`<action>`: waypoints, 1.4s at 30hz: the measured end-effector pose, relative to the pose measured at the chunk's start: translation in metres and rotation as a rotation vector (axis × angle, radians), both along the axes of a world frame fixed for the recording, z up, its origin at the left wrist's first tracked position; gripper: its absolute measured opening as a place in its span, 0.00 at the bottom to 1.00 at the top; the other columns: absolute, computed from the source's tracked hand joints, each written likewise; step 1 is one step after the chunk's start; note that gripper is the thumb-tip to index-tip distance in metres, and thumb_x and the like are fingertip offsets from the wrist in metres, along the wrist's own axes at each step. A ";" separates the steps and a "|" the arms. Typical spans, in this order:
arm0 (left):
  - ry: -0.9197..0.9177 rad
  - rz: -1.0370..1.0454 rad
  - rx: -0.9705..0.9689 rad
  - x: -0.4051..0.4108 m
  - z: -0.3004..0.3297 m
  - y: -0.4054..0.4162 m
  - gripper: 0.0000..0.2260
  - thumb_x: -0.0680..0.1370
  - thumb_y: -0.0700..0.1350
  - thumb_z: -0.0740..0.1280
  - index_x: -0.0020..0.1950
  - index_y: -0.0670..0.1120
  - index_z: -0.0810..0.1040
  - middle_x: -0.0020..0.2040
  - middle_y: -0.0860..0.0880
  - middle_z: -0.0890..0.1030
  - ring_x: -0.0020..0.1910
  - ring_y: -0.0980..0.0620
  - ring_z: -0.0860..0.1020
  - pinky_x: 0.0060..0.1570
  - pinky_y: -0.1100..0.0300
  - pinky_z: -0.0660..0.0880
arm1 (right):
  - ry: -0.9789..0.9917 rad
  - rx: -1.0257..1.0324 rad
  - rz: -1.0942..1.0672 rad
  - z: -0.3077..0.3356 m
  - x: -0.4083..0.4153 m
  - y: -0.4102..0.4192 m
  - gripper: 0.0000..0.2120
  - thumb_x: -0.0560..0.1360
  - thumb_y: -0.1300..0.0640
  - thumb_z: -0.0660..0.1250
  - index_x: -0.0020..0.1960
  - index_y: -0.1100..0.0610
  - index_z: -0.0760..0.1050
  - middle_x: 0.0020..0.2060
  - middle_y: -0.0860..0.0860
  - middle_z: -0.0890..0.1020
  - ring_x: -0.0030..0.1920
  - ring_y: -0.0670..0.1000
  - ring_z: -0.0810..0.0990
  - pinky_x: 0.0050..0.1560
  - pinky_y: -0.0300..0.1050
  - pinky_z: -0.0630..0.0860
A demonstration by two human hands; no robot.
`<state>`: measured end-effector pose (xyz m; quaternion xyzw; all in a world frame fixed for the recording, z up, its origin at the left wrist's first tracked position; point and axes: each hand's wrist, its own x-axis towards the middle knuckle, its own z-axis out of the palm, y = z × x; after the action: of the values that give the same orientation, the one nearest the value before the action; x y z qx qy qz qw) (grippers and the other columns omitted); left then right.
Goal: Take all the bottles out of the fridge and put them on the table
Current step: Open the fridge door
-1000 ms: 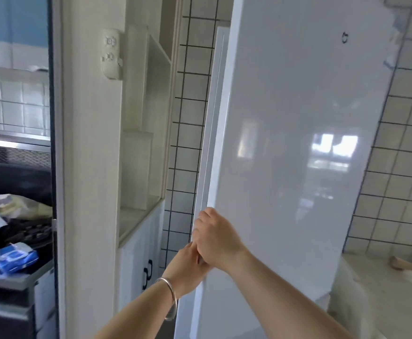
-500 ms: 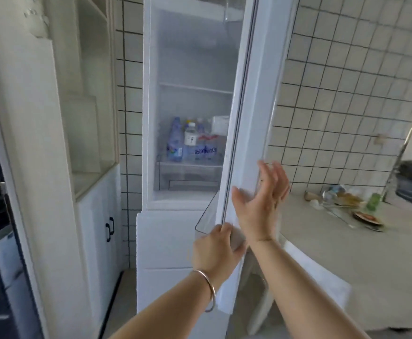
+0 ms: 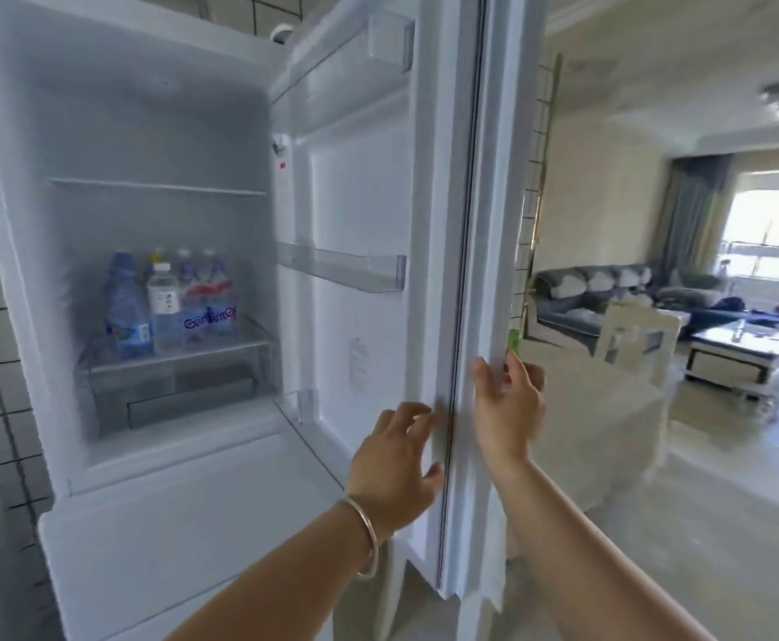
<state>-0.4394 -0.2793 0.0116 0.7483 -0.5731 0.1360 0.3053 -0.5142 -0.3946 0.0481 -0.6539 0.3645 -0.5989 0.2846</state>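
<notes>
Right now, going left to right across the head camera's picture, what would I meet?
Blue-tinted plastic water bottle → clear white-capped bottle → clear plastic door shelf → left hand → right hand → grey sofa → white coffee table.

Daylight scene, bright overall. Main source: window (image 3: 769, 252) at far right, blown out to near white, no detail in the panes. Glare patch on the coffee table (image 3: 743, 347) and the floor beside it. Fridge (image 3: 147, 131) interior evenly lit, pale and low in contrast, soft shadow under the shelf holding the bottles (image 3: 170, 307). Wide-angle bending: door edge and wall tiles curve toward the frame borders. Motion blur on both hands and the far room; bottle labels only partly legible.
</notes>
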 end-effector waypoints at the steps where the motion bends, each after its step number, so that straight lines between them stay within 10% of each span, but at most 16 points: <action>1: 0.018 -0.044 -0.003 0.003 0.001 -0.009 0.24 0.76 0.51 0.63 0.72 0.53 0.65 0.70 0.57 0.64 0.68 0.56 0.65 0.61 0.62 0.70 | 0.010 0.024 -0.033 0.002 -0.003 -0.009 0.27 0.73 0.42 0.64 0.62 0.61 0.75 0.56 0.56 0.76 0.56 0.56 0.77 0.55 0.44 0.70; 6: -0.056 -0.117 -0.012 0.011 0.006 -0.052 0.27 0.76 0.53 0.63 0.74 0.56 0.60 0.76 0.55 0.56 0.74 0.53 0.56 0.68 0.60 0.62 | 0.088 0.096 -0.120 0.015 -0.017 -0.049 0.15 0.76 0.51 0.64 0.58 0.58 0.76 0.52 0.54 0.80 0.46 0.49 0.76 0.44 0.38 0.64; 12: -0.269 -0.040 0.105 0.023 0.007 -0.104 0.32 0.81 0.50 0.54 0.76 0.54 0.35 0.74 0.56 0.29 0.74 0.51 0.31 0.76 0.47 0.42 | 0.131 0.069 -0.135 0.013 -0.011 -0.087 0.19 0.78 0.54 0.61 0.67 0.58 0.69 0.64 0.56 0.73 0.59 0.56 0.77 0.51 0.41 0.68; 17: -0.413 -0.054 0.133 0.031 0.000 -0.150 0.32 0.81 0.48 0.53 0.75 0.55 0.33 0.74 0.53 0.26 0.73 0.48 0.28 0.70 0.45 0.31 | 0.149 0.136 -0.095 0.019 -0.010 -0.135 0.21 0.78 0.52 0.60 0.69 0.58 0.67 0.65 0.57 0.73 0.64 0.57 0.72 0.58 0.43 0.66; 21: -0.371 -0.121 0.175 0.036 0.002 -0.181 0.29 0.79 0.49 0.57 0.77 0.56 0.46 0.72 0.56 0.25 0.75 0.50 0.32 0.75 0.42 0.44 | 0.182 0.218 -0.014 0.027 -0.008 -0.179 0.23 0.79 0.51 0.58 0.71 0.58 0.65 0.67 0.57 0.71 0.66 0.57 0.70 0.62 0.46 0.66; 25: -0.027 -0.245 -0.023 0.035 0.009 -0.207 0.28 0.76 0.43 0.65 0.74 0.55 0.60 0.78 0.57 0.40 0.69 0.52 0.69 0.56 0.65 0.70 | 0.176 0.252 0.057 0.029 -0.002 -0.215 0.23 0.79 0.51 0.56 0.72 0.58 0.64 0.69 0.57 0.68 0.66 0.56 0.68 0.55 0.41 0.63; 32: 0.384 -0.189 -0.055 0.030 0.012 -0.259 0.37 0.77 0.44 0.66 0.78 0.48 0.45 0.78 0.51 0.55 0.74 0.51 0.62 0.67 0.61 0.63 | 0.161 0.222 0.093 0.027 0.003 -0.247 0.21 0.80 0.52 0.56 0.71 0.58 0.66 0.64 0.57 0.69 0.57 0.54 0.70 0.51 0.38 0.59; 42: 0.307 -0.077 -0.183 0.027 -0.001 -0.274 0.39 0.75 0.43 0.67 0.78 0.48 0.45 0.69 0.48 0.62 0.66 0.49 0.66 0.62 0.60 0.68 | 0.103 0.126 -0.009 0.004 0.013 -0.254 0.24 0.78 0.46 0.57 0.72 0.53 0.64 0.63 0.54 0.70 0.64 0.56 0.71 0.60 0.48 0.68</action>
<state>-0.4129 -0.5533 0.0109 0.7067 -0.5333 0.0600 0.4610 -0.5008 -0.6489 0.0526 -0.6632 0.4183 -0.5415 0.3033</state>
